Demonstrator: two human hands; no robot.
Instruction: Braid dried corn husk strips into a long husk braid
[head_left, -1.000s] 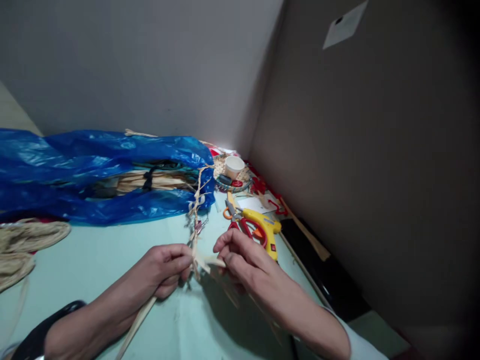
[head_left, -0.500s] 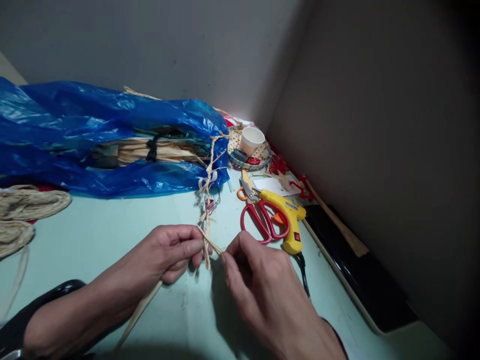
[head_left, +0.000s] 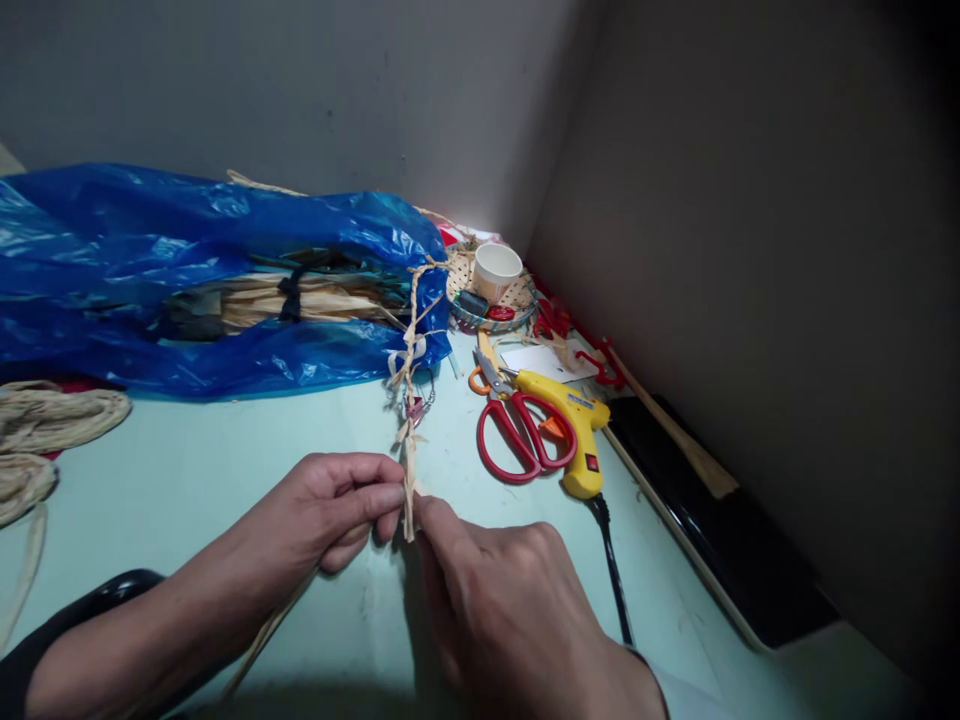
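Note:
A thin braided cord of dried straw runs from the blue bag's edge down toward me, with loose ends sticking out along it. My left hand pinches the cord's lower end between thumb and fingers. A long loose straw strand trails from beneath that hand toward the bottom left. My right hand is closed close against the right side of the cord's end, a pale bit of strand showing at its index fingertip. Its thumb is mostly hidden. A small purplish clip-like item lies beside the cord.
The blue plastic bag holds a tied straw bundle. Red-handled scissors overlap a yellow glue gun. Behind are a woven basket and paper cup. A black flat object lies right, coiled straw pieces left.
My right hand has moved left to the cord's end, and the thin strand that stretched between both hands is now mostly hidden. My left hand keeps its pinch. The view has shifted slightly.

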